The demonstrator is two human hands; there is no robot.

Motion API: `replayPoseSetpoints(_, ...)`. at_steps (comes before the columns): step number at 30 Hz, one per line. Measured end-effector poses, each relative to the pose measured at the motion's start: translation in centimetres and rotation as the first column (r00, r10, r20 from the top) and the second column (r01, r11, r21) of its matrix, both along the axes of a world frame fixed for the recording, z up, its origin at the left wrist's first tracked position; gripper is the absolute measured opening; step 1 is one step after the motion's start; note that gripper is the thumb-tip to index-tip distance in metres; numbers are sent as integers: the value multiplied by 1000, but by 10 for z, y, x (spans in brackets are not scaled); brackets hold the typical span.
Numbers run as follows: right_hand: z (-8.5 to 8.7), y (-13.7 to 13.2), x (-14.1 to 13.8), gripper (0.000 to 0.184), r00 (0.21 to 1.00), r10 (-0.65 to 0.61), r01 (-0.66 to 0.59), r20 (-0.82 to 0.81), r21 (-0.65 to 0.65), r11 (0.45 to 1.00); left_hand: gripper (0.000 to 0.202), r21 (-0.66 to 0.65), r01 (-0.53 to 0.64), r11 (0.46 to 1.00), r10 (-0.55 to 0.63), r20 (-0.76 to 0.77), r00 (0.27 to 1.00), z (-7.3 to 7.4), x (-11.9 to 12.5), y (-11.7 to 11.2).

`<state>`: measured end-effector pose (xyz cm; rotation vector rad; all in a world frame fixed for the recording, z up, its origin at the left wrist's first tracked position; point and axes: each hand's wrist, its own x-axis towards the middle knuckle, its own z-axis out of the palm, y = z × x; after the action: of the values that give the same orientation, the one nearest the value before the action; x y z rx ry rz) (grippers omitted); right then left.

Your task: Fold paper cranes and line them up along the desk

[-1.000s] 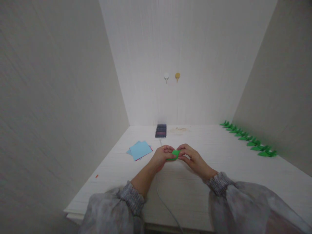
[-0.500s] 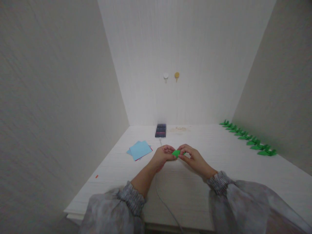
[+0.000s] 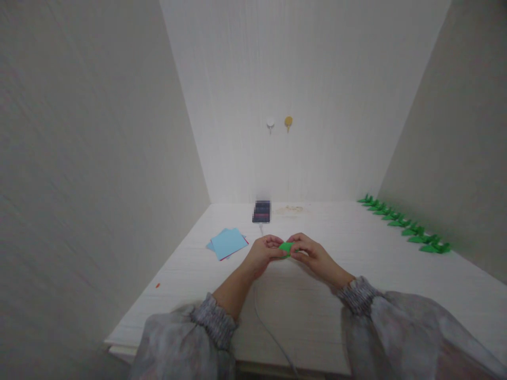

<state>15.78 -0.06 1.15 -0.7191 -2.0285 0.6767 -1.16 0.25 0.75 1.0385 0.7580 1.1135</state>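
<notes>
A: What is at the centre?
B: A small piece of green paper [image 3: 285,249], held between two bare hands over the near half of a white table [image 3: 380,295].

A: How do the fingers hold it?
B: The left hand [image 3: 264,254] pinches its left part, thumb in front and fingers curled behind. The right hand [image 3: 312,255] grips the right end between thumb and fingertips. The fingers hide some of the paper, so I cannot tell its full shape.

A: What lies to the left?
B: Light blue sheets [image 3: 228,243], overlapping, with a red edge peeking out beneath. Nearer the table's left edge is a tiny orange scrap [image 3: 158,285].

A: And beyond the hands?
B: A dark device [image 3: 262,212], its screen blurred, near the back wall [image 3: 336,105]. A pale cable [image 3: 273,338] shows again below the left hand and curves to the front edge. Two round hooks, one white [image 3: 270,122], one gold [image 3: 289,122], are on the wall.

A: The right side?
B: A slanting row of folded green paper shapes [image 3: 414,231].
</notes>
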Motion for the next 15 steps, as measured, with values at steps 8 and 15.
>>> replayPoseSetpoints(8, 4, -2, -2, 11, 996, -74, 70, 42, 93, 993, 35, 12, -46, 999, 46, 8, 999, 3, 4, -1)
replayPoseSetpoints(15, 1, -3, -4, 11, 990, -142, 140, 18, 110, 984, 34, 45, -29, 999, 30, -22, 999, 5, 4, 0)
